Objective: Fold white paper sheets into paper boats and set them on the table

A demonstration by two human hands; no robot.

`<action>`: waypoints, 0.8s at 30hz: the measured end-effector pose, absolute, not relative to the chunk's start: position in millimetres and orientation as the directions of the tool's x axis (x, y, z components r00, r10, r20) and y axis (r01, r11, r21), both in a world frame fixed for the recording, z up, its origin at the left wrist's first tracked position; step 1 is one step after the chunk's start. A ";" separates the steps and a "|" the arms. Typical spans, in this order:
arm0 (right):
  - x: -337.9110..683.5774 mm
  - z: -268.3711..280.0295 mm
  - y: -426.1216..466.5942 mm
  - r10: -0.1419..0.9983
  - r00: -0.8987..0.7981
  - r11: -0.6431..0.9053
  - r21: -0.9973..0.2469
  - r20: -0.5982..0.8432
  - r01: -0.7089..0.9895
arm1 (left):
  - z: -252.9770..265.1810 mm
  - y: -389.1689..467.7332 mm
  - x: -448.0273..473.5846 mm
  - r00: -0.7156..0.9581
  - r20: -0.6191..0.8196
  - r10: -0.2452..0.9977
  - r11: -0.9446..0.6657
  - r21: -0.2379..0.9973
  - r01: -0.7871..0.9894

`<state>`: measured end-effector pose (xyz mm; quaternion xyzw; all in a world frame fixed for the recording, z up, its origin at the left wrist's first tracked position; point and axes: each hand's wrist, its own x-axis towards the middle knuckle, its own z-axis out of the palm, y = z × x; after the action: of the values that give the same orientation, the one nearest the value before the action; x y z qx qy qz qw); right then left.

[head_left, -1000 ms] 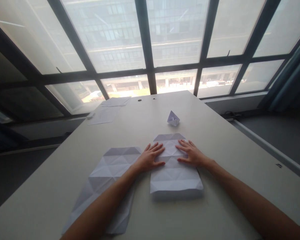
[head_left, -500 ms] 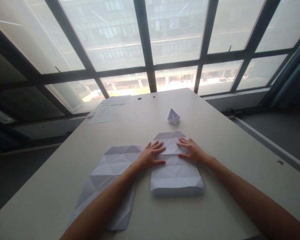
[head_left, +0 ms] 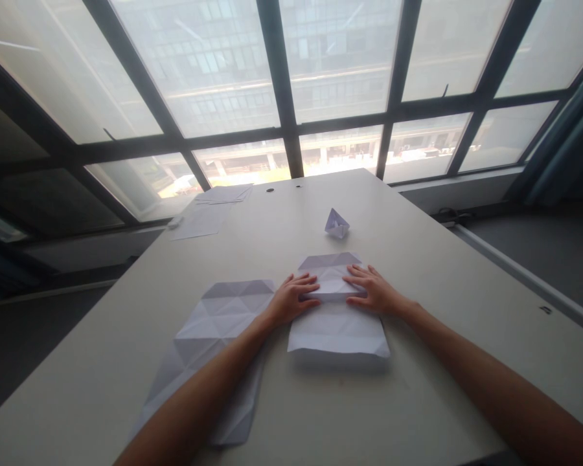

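Below right of frame centre, apparently working a crosswise crease (head_left: 331, 298) into the white oblong paper sheet (head_left: 337, 329) with left hand (head_left: 291, 299) and right hand (head_left: 376, 292) spread unclenched atop, probably needing even thumb pressure next.

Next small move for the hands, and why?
Probably pinch the shaded cross fold crisper: the left hand and right hand rest on opposite sides of the creased sheet, with that fold running between them.
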<state>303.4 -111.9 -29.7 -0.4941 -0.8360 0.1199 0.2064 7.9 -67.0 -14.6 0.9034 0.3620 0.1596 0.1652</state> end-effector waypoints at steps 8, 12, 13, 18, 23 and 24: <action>301.8 -29.8 -109.4 0.882 -0.419 0.471 -0.425 0.215 0.773 | -18.5 -63.8 8.0 0.685 0.189 0.703 -0.689 0.419 0.591; 301.6 -32.4 -106.9 0.878 -0.407 0.479 -0.459 0.253 0.748 | -19.1 -63.4 7.9 0.672 0.201 0.713 -0.676 0.450 0.583; 301.9 -34.0 -106.0 0.881 -0.395 0.474 -0.476 0.262 0.741 | -19.3 -63.3 7.7 0.666 0.210 0.716 -0.673 0.462 0.578; 303.7 -44.0 -101.9 0.909 -0.304 0.416 -0.597 0.285 0.686 | -22.6 -62.0 7.9 0.625 0.301 0.720 -0.668 0.544 0.508; 302.6 -47.5 -99.7 0.919 -0.234 0.393 -0.694 0.318 0.604 | -24.2 -62.0 8.0 0.555 0.354 0.753 -0.616 0.674 0.406; 302.1 -47.0 -99.8 0.919 -0.216 0.391 -0.709 0.329 0.587 | -23.4 -62.2 7.8 0.543 0.354 0.761 -0.603 0.693 0.394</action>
<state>302.1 -99.8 -47.0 -0.5040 -0.7469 0.2242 0.3712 7.8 -62.2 -23.4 0.8328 0.3470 0.3288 0.2791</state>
